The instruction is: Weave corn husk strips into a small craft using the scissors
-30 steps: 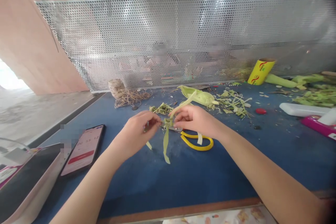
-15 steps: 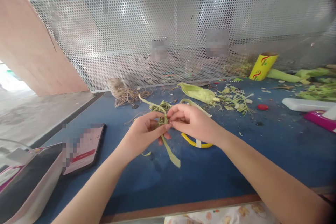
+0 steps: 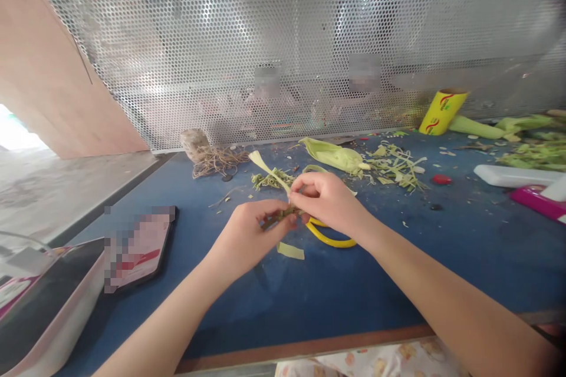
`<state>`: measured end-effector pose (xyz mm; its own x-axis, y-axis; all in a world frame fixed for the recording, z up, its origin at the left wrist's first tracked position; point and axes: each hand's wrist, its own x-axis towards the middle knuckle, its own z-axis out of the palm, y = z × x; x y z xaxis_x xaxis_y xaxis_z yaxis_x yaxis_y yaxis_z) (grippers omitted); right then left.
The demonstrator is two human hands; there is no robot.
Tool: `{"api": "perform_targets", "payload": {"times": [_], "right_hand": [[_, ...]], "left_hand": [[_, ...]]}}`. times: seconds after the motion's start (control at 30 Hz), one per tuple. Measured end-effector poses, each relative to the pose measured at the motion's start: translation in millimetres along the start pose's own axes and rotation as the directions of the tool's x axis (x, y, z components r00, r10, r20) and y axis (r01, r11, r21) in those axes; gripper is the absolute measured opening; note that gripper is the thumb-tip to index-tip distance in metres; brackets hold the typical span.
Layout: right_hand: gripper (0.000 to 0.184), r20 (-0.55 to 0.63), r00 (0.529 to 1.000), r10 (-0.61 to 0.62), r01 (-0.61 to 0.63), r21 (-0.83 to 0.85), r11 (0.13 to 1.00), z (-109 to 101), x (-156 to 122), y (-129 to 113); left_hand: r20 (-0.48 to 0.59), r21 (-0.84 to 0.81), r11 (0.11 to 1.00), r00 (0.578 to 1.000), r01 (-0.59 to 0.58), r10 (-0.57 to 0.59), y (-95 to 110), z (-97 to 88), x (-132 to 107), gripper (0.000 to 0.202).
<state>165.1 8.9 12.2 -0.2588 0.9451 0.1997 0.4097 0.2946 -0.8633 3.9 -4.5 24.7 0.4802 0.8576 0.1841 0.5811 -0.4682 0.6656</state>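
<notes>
One half-closed left hand [image 3: 250,230] pinched a slim green piece [image 3: 274,221]; the right hand [image 3: 329,195], also curled, gripped a flat, pale strip [image 3: 266,168] above the smooth blue counter [image 3: 300,300].

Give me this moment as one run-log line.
left hand: pinching green leaf bundle | right hand: pinching pale strip | near right hand: scissors | rest: phone, husk, yellow tube on table

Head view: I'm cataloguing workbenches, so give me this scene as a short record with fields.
Left hand: pinching a small dull-green fibrous piece
Right hand: pinching a flat pale-green leaf strip
Below right hand: yellow looped handle, partly hidden
Behind hands: light-green pointed leafy husk
Person's left: black-edged rectangular phone
Back right: tilted yellow printed cylindrical tube
Surface: blue tabletop
</notes>
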Motion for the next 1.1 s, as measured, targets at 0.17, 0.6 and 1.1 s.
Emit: {"api": "perform_targets", "payload": {"times": [0.17, 0.6, 1.1], "right_hand": [[0.013, -0.259, 0.953, -0.158, 0.131, -0.117, 0.984, 4, -2, -3], [0.022, -0.072, 0.978, -0.193, 0.194, 0.005, 0.981, -12, -11, -6], [0.037, 0.106, 0.974, -0.198, 0.204, -0.048, 0.978, -5, -10, 0]], "left_hand": [[0.001, -0.2, 0.978, 0.999, 0.052, -0.053, -2, 0.8, 1, 0.018], [-0.058, -0.586, 0.794, 0.968, 0.164, -0.242, -4, -7.5, 4, 0.016], [0.086, -0.6, 0.79, 0.992, 0.127, -0.094, -10, -8.0, 1, 0.067]]}}
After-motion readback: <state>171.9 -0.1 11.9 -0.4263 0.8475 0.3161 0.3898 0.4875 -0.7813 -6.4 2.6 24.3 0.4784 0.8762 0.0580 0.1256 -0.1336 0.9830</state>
